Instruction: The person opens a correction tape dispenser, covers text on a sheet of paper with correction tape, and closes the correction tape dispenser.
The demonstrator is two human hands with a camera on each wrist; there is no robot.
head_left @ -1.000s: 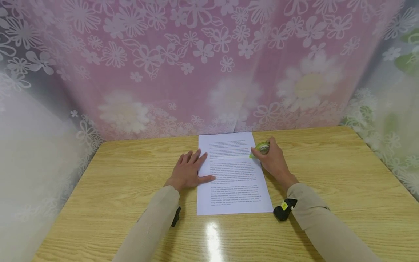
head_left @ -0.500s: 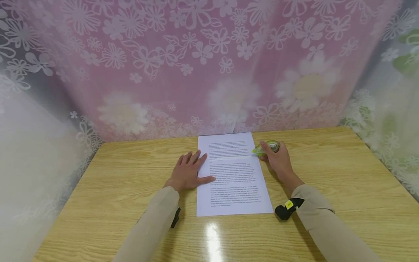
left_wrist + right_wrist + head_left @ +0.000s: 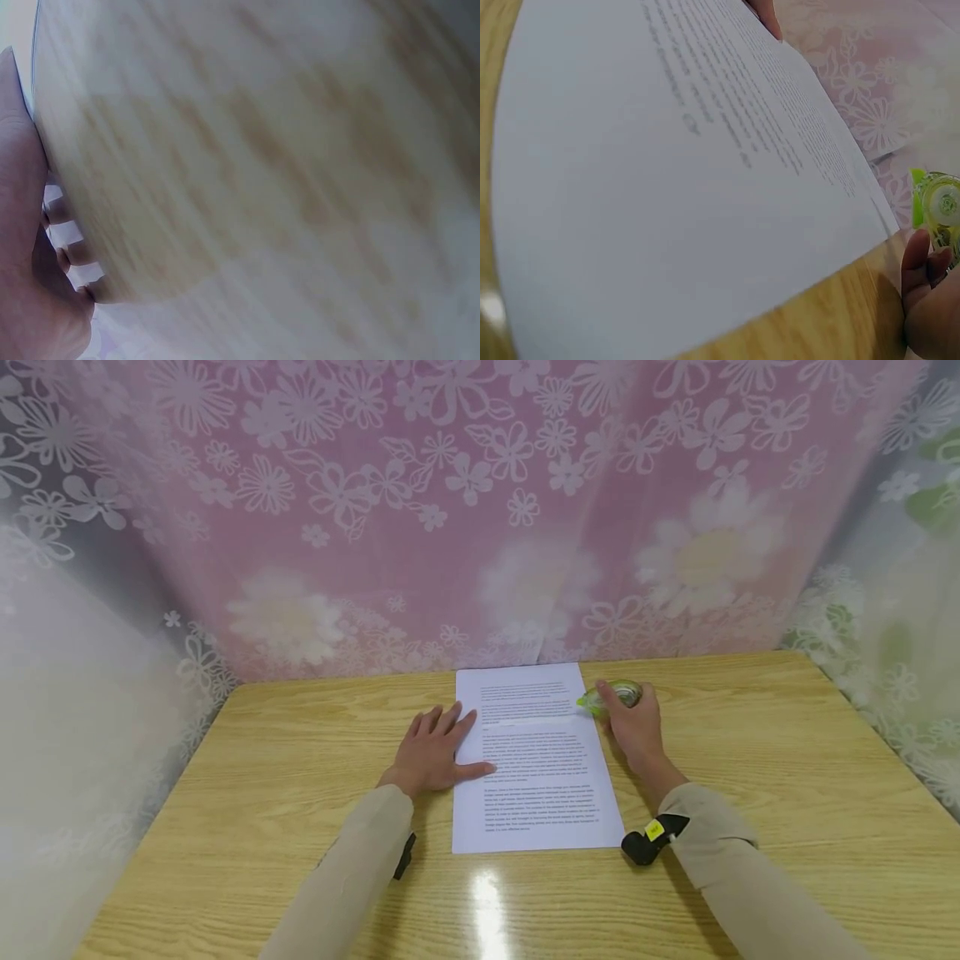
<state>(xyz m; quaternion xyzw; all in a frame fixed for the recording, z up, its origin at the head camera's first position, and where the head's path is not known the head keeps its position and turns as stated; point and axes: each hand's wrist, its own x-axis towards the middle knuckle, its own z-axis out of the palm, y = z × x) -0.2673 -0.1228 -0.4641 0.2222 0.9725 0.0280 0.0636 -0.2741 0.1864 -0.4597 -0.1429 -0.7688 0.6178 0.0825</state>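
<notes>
A printed sheet of paper (image 3: 536, 841) lies on the table in the head view. My left hand (image 3: 431, 756) rests with spread fingers at its left edge, the thumb reaching onto the page. At the right edge, my right hand (image 3: 637, 733) grips a green, see-through correction tape (image 3: 621, 695) between thumb and fingers. Its tip points left and overlaps the paper's edge. A white strip (image 3: 536, 721) crosses the page below the second paragraph. In the right wrist view, the reel of the correction tape (image 3: 941, 202) shows above the curled fingers.
The wood-grain table (image 3: 300, 727) extends on both sides of the sheet. Behind it hangs a pink flowered curtain (image 3: 420, 568), close to the paper's top edge. A black wrist camera (image 3: 641, 847) sits under the right sleeve, near the sheet's lower right corner.
My right hand has shifted slightly right with the correction tape, whose body has turned flatter and whose tip has moved to the page's edge. The left hand and sheet have stayed put.
</notes>
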